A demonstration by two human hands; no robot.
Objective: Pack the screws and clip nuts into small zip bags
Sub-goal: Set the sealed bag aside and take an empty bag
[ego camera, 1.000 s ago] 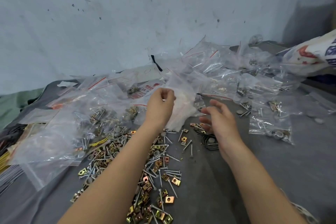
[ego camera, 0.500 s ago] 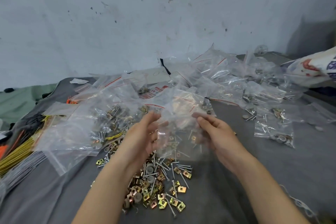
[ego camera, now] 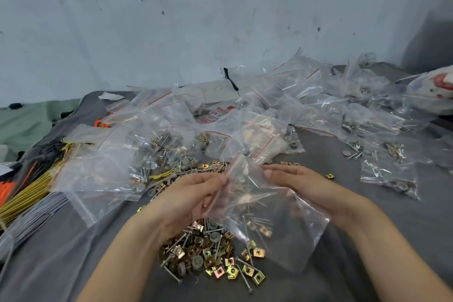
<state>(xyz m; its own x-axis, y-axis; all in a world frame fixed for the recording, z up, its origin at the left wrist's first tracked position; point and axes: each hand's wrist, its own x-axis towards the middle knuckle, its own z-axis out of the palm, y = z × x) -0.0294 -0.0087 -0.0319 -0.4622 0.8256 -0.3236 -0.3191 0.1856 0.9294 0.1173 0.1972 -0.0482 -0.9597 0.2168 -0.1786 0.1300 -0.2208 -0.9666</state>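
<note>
Between both hands I hold a clear small zip bag (ego camera: 272, 213) with a red seal line, hanging over the loose pile. My left hand (ego camera: 191, 196) pinches the bag's mouth edge on the left. My right hand (ego camera: 301, 181) grips the other side of the mouth. Below the bag lies a heap of brass-coloured clip nuts (ego camera: 220, 260) mixed with long silver screws (ego camera: 242, 274) and grey washers on the dark grey cloth. I cannot tell if anything is inside the held bag.
Filled zip bags (ego camera: 387, 179) lie at the right, and a big heap of clear bags (ego camera: 152, 144) spreads behind and to the left. Yellow and orange cable ties (ego camera: 24, 193) lie at the far left. A white wall stands close behind.
My left hand pulled a bag out of the heap and brought it toward me; my right hand took its other edge. Both hands now hold it low over the loose hardware.
</note>
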